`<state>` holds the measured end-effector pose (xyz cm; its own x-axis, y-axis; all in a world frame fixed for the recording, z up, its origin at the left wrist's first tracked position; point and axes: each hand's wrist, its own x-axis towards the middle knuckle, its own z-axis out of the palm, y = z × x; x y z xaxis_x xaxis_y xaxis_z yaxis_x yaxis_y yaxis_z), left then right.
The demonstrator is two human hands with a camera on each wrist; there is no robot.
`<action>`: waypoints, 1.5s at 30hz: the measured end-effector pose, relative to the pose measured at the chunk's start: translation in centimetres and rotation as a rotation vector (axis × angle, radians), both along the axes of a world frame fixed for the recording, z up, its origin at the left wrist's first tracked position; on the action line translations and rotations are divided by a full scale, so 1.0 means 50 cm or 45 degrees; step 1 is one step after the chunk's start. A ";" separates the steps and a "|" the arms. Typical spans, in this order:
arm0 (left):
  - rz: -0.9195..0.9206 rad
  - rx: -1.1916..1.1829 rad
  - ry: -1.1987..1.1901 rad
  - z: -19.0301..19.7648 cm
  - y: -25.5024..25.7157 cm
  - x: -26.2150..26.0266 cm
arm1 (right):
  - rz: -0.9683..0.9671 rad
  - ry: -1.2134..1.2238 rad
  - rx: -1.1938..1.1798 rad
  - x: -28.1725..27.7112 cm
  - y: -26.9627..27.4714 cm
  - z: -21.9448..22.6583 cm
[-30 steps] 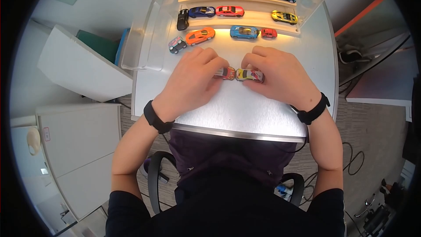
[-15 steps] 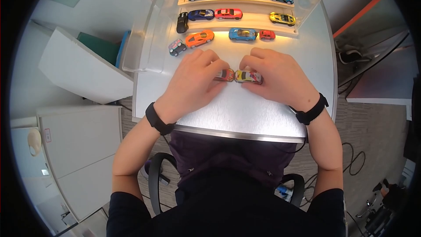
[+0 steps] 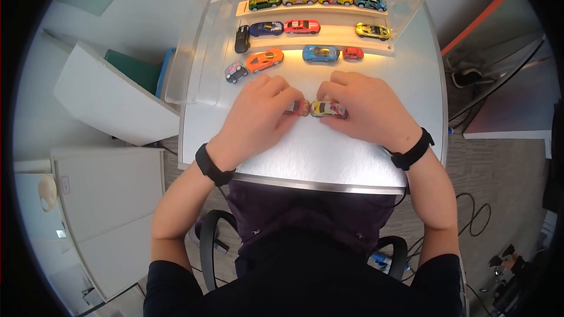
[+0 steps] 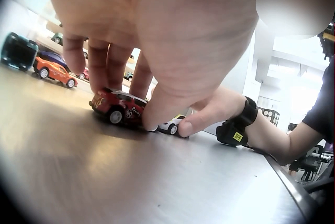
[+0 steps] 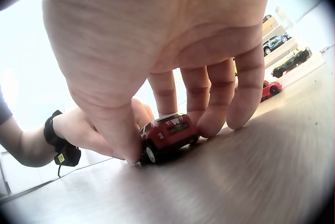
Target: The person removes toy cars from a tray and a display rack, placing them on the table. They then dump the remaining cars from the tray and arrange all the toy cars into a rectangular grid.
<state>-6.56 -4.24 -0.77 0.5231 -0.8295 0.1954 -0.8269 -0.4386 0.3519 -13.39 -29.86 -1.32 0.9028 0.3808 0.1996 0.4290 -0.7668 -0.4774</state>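
Observation:
Two toy cars stand nose to nose, or nearly so, on the metal-topped table [image 3: 329, 158] close in front of the person. My left hand [image 3: 258, 111] pinches a red toy car [image 4: 119, 107] marked 90 between thumb and fingers, its wheels at the tabletop. My right hand [image 3: 373, 108] grips a yellow, white and red toy car [image 3: 327, 109] from its right end. In the right wrist view that car's red rear [image 5: 175, 132] sits between thumb and fingertips. The palms hide parts of both cars.
Beyond the hands are an orange car [image 3: 264, 60], a small car tipped over [image 3: 236, 72], a blue car [image 3: 321, 54] and a small red car [image 3: 352, 53]. A wooden tiered rack [image 3: 338, 36] with several toy cars stands behind, between transparent panels. A black car [image 3: 242, 39] leans at its left end.
The head view has tilted up a little, so more of the rack's upper tier shows. Both hands keep their hold on the two cars, with little movement across the table.

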 end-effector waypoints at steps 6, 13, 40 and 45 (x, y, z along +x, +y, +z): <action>0.008 -0.007 0.004 0.010 -0.002 -0.004 | 0.001 0.006 0.013 -0.001 -0.001 -0.004; 0.012 -0.136 -0.274 0.130 -0.061 0.078 | -0.002 -0.006 0.045 -0.003 -0.005 0.001; -0.231 -0.037 -0.600 0.095 -0.392 0.264 | -0.484 -0.173 0.280 0.028 -0.038 0.010; -0.179 -0.092 -0.451 0.158 -0.237 0.175 | -0.553 -0.301 0.290 0.037 -0.044 -0.009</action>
